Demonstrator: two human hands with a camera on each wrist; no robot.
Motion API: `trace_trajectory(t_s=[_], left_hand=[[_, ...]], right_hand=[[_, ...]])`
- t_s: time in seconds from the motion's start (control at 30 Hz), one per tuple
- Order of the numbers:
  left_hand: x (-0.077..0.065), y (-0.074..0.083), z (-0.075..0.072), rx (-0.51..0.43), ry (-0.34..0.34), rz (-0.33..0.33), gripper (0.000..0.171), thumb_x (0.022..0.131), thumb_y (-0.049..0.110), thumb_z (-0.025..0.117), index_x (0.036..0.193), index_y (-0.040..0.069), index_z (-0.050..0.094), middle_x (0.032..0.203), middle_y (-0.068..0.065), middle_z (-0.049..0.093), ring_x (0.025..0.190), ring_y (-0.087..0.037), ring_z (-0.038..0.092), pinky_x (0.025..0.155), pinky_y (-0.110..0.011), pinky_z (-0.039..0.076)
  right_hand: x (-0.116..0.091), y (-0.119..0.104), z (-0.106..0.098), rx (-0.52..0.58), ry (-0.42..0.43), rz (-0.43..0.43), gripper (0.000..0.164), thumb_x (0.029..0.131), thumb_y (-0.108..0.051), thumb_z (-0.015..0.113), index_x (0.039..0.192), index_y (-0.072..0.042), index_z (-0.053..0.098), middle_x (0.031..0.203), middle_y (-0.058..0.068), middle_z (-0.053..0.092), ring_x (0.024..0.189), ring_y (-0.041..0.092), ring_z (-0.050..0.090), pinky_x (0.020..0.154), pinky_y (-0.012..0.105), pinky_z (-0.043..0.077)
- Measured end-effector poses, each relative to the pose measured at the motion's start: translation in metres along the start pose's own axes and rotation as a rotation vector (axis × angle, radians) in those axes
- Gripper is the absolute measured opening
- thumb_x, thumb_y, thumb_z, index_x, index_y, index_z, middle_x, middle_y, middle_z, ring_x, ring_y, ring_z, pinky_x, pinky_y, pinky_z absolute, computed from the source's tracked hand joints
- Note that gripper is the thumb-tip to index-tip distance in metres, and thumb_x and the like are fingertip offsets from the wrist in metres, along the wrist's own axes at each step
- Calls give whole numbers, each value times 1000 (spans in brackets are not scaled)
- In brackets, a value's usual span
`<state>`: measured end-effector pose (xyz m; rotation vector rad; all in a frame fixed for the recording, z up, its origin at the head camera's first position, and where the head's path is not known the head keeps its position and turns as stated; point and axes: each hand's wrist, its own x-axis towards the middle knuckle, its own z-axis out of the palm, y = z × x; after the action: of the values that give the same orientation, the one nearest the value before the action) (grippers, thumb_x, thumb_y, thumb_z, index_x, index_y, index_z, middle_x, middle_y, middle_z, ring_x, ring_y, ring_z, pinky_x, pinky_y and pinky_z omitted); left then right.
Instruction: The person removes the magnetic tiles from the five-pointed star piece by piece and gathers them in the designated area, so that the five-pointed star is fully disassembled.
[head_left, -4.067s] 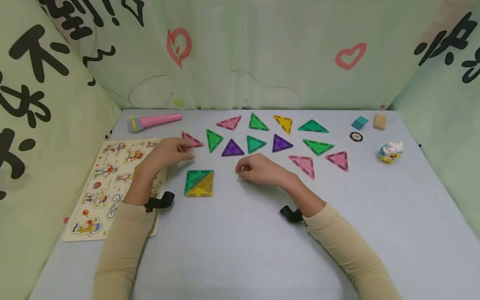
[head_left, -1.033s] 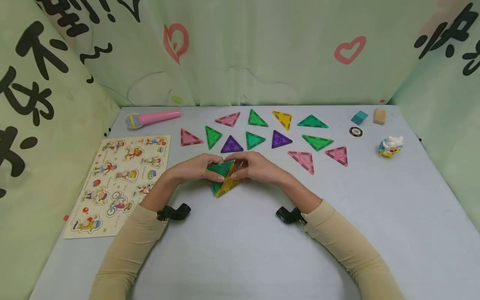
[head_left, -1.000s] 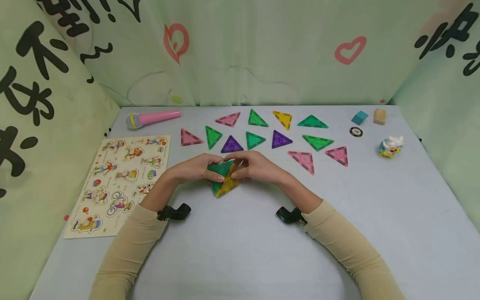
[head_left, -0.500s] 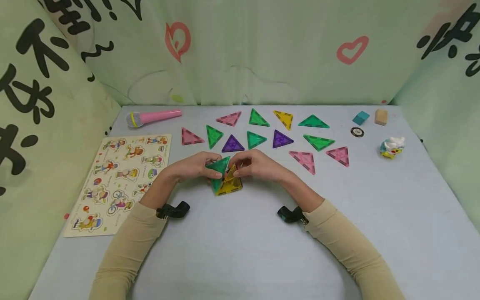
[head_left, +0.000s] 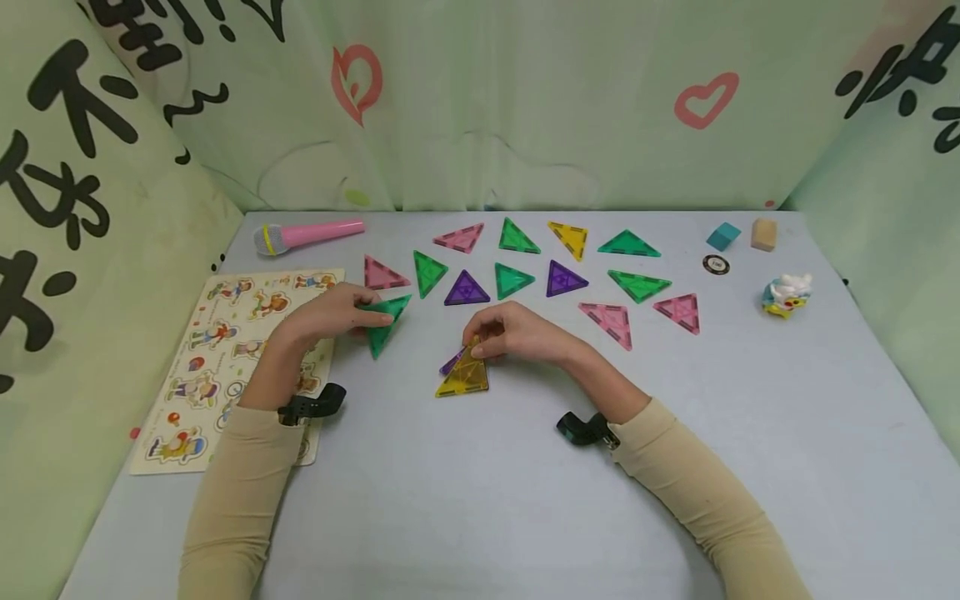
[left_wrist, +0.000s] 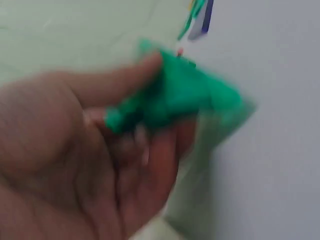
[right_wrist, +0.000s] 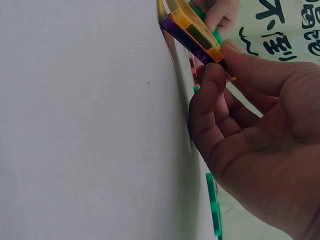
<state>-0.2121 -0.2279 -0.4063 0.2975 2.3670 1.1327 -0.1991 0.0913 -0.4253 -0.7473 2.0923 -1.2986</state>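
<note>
My left hand (head_left: 330,321) pinches a green triangular magnetic tile (head_left: 382,335) between thumb and fingers, beside the puzzle board. The left wrist view shows that tile (left_wrist: 192,92) blurred and tilted. Near the middle of the table, my right hand (head_left: 521,337) pinches a yellow triangular magnetic tile (head_left: 467,380) by its upper corner. Behind the yellow one a purple tile (head_left: 449,364) peeks out on the left. Seen from the right wrist, the yellow tile (right_wrist: 196,24) and purple tile (right_wrist: 181,36) lie face against face under the thumb and fingertips.
Loose triangular tiles, such as a purple one (head_left: 467,289) and a pink one (head_left: 609,323), lie in rows behind the hands. At left are a picture puzzle board (head_left: 213,358) and a pink toy microphone (head_left: 318,233). Small blocks (head_left: 763,235), a round chip (head_left: 716,264) and a figurine (head_left: 786,296) sit at right.
The green and yellow tiles first lay as a square, then both hands held them together. Now they are apart: the left hand has carried the green tile left, and a purple tile shows behind the yellow.
</note>
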Motion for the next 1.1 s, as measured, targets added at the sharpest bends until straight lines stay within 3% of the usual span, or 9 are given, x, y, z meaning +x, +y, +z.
trace_trajectory(t_s=[0.17,0.3,0.4,0.47,0.67,0.77,0.93,1.0,1.1], left_hand=[[-3,-6,-4,196,112,-63,48,93,32,70,62,12,39,59,5,26,57,-12,24,56,-27,25],[-3,0,1,340,180,-124,34,88,39,74,80,10,59,73,-1,50,67,-17,41,59,-29,32],[-6,7,4,439,232,-176,41,83,45,77,102,11,64,98,-9,62,82,-24,51,64,-35,39],[-8,10,5,480,246,-197,47,82,47,78,107,11,62,104,-12,62,86,-26,52,65,-37,40],[-10,20,13,487,266,-136,43,84,42,78,108,10,62,104,-11,63,86,-26,55,65,-37,43],[-7,27,23,430,222,-55,33,87,39,76,103,12,65,100,-7,66,83,-23,57,66,-34,44],[3,41,49,269,-7,75,22,90,37,73,99,17,70,94,0,69,79,-18,55,68,-30,45],[6,46,58,235,-70,84,23,89,39,74,98,19,71,93,1,68,80,-16,54,69,-29,45],[7,51,69,235,-80,83,29,84,43,78,95,17,68,89,2,65,78,-16,52,67,-28,42]], right_hand=[[-1,0,0,2,-10,15,11,93,-10,67,104,-7,70,82,3,61,71,15,51,66,27,48],[-2,-1,0,-2,-13,26,12,94,-10,66,104,-6,70,82,4,61,71,17,52,66,27,48],[-3,-1,1,-4,-11,32,12,94,-10,66,105,-6,70,82,5,62,71,17,52,67,27,48],[-3,-1,1,-3,-10,32,13,94,-10,66,105,-6,70,83,5,62,71,17,52,67,27,48],[-3,1,3,13,-20,33,14,94,-10,66,106,-6,70,85,6,64,72,17,53,68,27,49],[-3,1,2,13,-29,39,15,95,-11,64,108,-7,71,89,6,65,74,17,55,69,27,51],[-4,2,-3,22,-35,46,20,97,-10,59,114,-8,70,99,7,67,78,18,57,72,27,52],[-3,2,-5,31,-23,45,22,97,-10,58,115,-8,70,101,7,67,79,18,57,72,27,52],[-3,3,-6,54,20,52,22,96,-9,59,115,-6,71,101,9,69,79,17,59,71,27,53]])
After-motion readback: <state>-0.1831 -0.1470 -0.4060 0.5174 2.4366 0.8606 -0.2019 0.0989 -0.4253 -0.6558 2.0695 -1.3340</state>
